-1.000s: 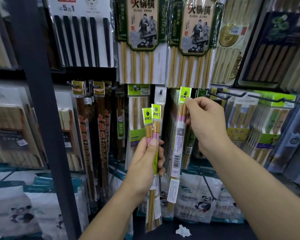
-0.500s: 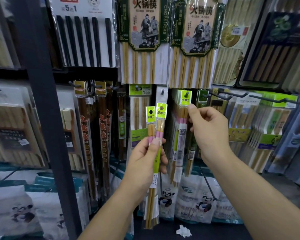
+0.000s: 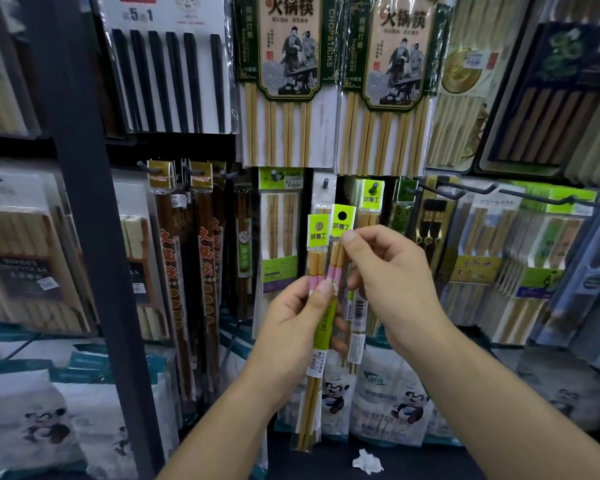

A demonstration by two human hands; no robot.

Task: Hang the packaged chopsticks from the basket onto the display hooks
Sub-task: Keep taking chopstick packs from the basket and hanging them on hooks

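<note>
Centrally, the left hand [image 3: 291, 327] grips two packaged chopsticks [image 3: 316, 258] upright, side by side. The right hand [image 3: 392, 282], at two o'clock of it, seemingly pinches the taller pack [image 3: 336, 261] just below its green header card [image 3: 343, 220]. At one o'clock above, a matching pack [image 3: 372, 202] hangs on a display hook [image 3: 374, 186].

Two chopstick packs [image 3: 317, 261] stand side by side in the left hand [image 3: 291, 327]; the right hand [image 3: 392, 282] pinches the right one. Behind them, another pack [image 3: 372, 201] hangs on a hook [image 3: 374, 186].
</note>
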